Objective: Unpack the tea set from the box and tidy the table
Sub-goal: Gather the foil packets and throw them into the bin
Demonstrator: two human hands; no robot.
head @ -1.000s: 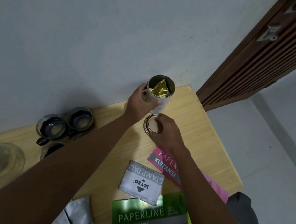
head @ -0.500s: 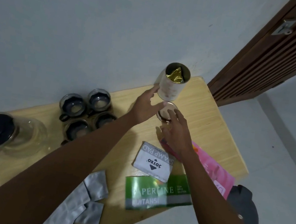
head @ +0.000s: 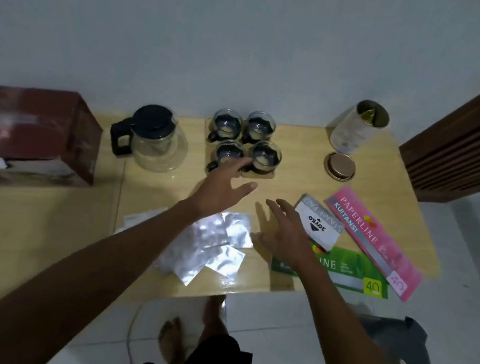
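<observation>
Presently both of my hands hover above the counter with nothing in their grip: my left hand is spread flat, fingertips reaching toward the nearest of the four glass cups, and my right hand is spread likewise, partly above the white stamp pad box. Unpacking looks largely done. The glass teapot with its black lid stands upright beside the cups, which sit clustered two by two; the dark red box lies open at the far left, and whether anything remains inside I cannot tell. The step in hand, as I judge it, is tidying. Loose silver foil wrappers lie under my left forearm; a patterned tin stands open near the wall, showing gold foil, with its round lid lying flat just beside it. The next move probably calls for gathering the wrappers, or capping the tin. Edges deserve care: the pink receipt book overhangs the counter's right edge, the green receipt book lies close to the near edge, and the wrappers sit near that edge too. Open room lies between my hands and in the bare strip between box and teapot.
</observation>
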